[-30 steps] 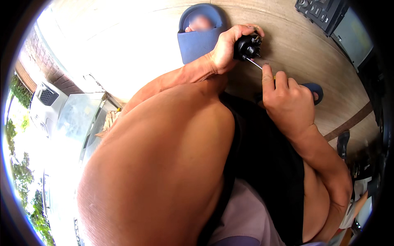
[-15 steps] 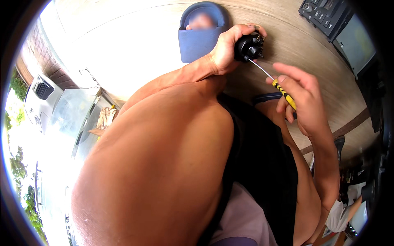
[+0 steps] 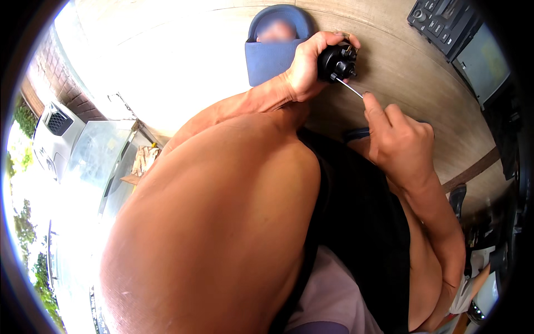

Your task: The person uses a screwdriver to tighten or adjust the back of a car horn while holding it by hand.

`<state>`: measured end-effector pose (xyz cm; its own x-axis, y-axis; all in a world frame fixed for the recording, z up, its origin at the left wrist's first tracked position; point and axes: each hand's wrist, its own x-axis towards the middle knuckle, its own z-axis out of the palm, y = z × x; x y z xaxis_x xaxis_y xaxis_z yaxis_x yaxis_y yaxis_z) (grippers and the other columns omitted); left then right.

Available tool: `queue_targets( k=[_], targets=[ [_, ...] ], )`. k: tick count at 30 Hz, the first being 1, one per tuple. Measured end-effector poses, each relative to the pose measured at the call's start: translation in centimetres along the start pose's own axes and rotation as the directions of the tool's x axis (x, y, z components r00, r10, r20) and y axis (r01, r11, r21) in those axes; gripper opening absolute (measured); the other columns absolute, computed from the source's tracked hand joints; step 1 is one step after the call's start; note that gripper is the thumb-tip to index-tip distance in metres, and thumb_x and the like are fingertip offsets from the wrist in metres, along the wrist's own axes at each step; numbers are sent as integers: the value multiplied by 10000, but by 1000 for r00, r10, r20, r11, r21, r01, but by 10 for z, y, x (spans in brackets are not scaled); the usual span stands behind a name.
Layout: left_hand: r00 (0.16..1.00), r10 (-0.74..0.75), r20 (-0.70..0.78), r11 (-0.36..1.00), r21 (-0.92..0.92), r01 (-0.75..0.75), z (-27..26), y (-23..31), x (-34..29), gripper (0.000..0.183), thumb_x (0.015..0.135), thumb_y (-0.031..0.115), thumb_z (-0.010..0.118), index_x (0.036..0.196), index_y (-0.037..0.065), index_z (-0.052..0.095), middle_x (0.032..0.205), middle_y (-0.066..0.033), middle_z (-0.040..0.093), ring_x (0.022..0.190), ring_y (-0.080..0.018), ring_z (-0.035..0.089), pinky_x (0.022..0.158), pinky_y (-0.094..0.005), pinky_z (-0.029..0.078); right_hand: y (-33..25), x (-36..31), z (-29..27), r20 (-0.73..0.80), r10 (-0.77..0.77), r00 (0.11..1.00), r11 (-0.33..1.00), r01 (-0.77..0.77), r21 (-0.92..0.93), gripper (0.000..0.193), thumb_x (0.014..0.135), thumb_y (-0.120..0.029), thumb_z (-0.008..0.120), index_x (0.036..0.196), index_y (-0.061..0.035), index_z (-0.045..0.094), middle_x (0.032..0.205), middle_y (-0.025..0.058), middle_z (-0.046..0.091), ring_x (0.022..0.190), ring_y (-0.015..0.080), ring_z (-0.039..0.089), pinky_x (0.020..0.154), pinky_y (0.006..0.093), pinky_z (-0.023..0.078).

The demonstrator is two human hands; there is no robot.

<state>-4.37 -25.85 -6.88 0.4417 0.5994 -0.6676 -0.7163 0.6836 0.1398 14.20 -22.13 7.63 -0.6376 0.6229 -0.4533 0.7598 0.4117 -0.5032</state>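
Observation:
My left hand (image 3: 307,64) is wrapped round a round black part (image 3: 334,62) with metal terminals and a protruding stud, holding it up past my knee. Closed in a fist, my right hand (image 3: 403,139) grips a screwdriver (image 3: 350,88). Its handle is hidden inside my fingers, and only the thin steel shaft shows. The shaft's tip meets the near lower side of the black part, beside the stud. I cannot make out what the tip engages.
A blue slipper (image 3: 278,64) on a foot rests on the tiled floor (image 3: 183,50) beyond my left hand. At the upper right stands a black and grey device with buttons (image 3: 439,25). A white vehicle (image 3: 58,131) is outside at the left. Dark clutter lies at the lower right.
My right hand has turned over and closed round the screwdriver's yellow and black handle, which showed before between spread fingers. The left hand and the black part have barely moved.

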Motion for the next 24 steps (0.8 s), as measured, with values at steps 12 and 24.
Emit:
queue_targets(
  k=[12, 24],
  targets=[
    [994, 51, -101, 997, 57, -46, 1, 2, -12, 447, 955, 421, 443, 1129, 32, 576, 896, -102, 639, 737, -237, 629, 695, -358, 518, 2, 18, -4, 388, 407, 827, 462, -553, 694, 291, 957, -213, 601, 1068, 44, 679, 788, 138, 719, 545, 143, 625, 494, 301, 481],
    [997, 44, -65, 999, 13, -43, -2, 2, -7, 436, 967, 410, 428, 1126, 33, 580, 904, -111, 641, 756, -243, 629, 699, -366, 521, -4, 8, 4, -70, -196, 978, 966, 180, -185, 230, 810, -81, 651, 1033, -58, 701, 690, 42, 543, 570, 196, 597, 501, 328, 489]
  ],
)
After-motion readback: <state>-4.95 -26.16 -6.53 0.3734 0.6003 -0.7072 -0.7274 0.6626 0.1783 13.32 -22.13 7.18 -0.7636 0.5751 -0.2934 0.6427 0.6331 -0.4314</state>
